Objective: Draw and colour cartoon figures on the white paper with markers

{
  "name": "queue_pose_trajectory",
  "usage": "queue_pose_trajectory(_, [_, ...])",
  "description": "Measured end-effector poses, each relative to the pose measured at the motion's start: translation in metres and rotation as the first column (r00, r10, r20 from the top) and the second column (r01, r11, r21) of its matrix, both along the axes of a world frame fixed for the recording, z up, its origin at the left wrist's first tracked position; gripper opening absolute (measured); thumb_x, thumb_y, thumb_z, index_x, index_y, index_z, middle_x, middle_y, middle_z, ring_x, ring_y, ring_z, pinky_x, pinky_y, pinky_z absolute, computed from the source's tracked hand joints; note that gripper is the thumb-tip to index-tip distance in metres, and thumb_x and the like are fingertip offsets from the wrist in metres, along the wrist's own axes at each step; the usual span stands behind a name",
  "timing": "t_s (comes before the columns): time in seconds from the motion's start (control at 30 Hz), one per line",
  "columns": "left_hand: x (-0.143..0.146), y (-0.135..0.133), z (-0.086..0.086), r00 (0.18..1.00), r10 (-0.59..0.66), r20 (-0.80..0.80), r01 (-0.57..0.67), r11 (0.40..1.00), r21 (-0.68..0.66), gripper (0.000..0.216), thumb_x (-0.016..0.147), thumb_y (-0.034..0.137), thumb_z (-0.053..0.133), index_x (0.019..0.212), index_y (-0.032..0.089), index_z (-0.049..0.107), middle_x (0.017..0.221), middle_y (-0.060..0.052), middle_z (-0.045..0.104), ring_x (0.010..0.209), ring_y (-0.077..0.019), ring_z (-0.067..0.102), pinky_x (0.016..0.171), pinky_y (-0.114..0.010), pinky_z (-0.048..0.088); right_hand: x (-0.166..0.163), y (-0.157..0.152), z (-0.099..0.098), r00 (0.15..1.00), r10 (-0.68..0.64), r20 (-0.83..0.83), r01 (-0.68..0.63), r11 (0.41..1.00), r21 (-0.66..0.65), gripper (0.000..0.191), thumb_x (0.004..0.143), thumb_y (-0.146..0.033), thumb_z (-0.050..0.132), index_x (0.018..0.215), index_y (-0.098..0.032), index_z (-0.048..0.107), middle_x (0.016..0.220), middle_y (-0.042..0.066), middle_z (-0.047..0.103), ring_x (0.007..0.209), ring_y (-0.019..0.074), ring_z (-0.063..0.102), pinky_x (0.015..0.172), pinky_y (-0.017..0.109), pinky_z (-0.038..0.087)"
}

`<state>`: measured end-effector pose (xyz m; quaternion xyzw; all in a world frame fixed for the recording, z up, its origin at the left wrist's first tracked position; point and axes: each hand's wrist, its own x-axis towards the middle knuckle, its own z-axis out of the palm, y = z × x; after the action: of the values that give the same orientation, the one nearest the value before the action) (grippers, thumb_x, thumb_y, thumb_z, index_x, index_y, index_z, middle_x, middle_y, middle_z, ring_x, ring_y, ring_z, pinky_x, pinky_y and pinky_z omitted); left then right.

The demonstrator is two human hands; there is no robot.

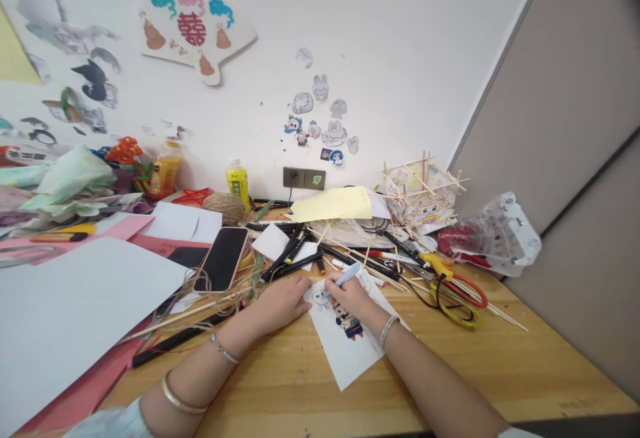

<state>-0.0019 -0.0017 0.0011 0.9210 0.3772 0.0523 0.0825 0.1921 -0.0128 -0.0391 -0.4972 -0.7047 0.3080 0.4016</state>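
A white sheet with a coloured cartoon drawing (pixel 345 345) lies on the wooden table (pixel 310 391). My right hand (pixel 353 297) is closed round a light blue marker (pixel 347 275), its tip down on the drawing's upper part. My left hand (pixel 283 301) rests flat on the sheet's left corner, fingers together and curled slightly, pressing the paper down. Both wrists wear bracelets.
A phone (pixel 221 259) lies screen up left of the hands, beside black markers (pixel 295 258) and thin wooden sticks (pixel 380 265). Scissors with red and yellow handles (pixel 457 295) lie to the right. Large white paper (pixel 65 311) covers the left. Bottles, twine and a stick frame stand along the wall.
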Motion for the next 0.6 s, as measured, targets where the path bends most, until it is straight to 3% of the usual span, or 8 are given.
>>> queue_pose_trajectory(0.6, [-0.0008, 0.0015, -0.0031, 1.0, -0.008, 0.024, 0.008, 1.0, 0.001, 0.021, 0.086, 0.027, 0.048, 0.104, 0.017, 0.054, 0.099, -0.01, 0.061, 0.094, -0.0259, 0.058, 0.082, -0.035, 0.045, 0.0008, 0.0002, 0.0008, 0.999, 0.01, -0.038, -0.012, 0.998, -0.057, 0.021, 0.084, -0.02, 0.048, 0.064, -0.019, 0.054, 0.05, -0.005, 0.052, 0.049, 0.0112, 0.051, 0.049, 0.02, 0.039])
